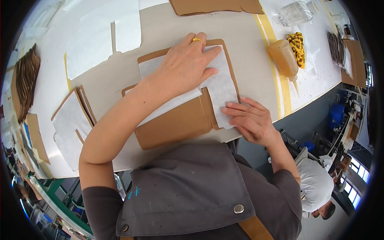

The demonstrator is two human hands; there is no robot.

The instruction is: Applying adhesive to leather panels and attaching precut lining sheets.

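Note:
A flat brown panel (172, 126), leather-like, lies on the table in front of me. White sheet material (226, 78) covers its upper part and runs down its right side, with a brown rim showing around it. My left hand (192, 60), with a yellow ring on one finger, presses on the white sheet near the panel's upper edge. Its thumb and index finger are spread; the other fingers bend down. At the lower right corner, my right hand (252, 120) rests its outstretched fingers on the sheet's edge. My left forearm hides part of the panel.
Left of the panel lie notched white-faced brown pieces (74, 116). Farther off is a larger white sheet (104, 36). On the right stand an amber squeeze bottle (283, 58), a spotted yellow cloth (296, 48) and a clear bottle (296, 14). Another person (317, 186) is beyond the table, lower right.

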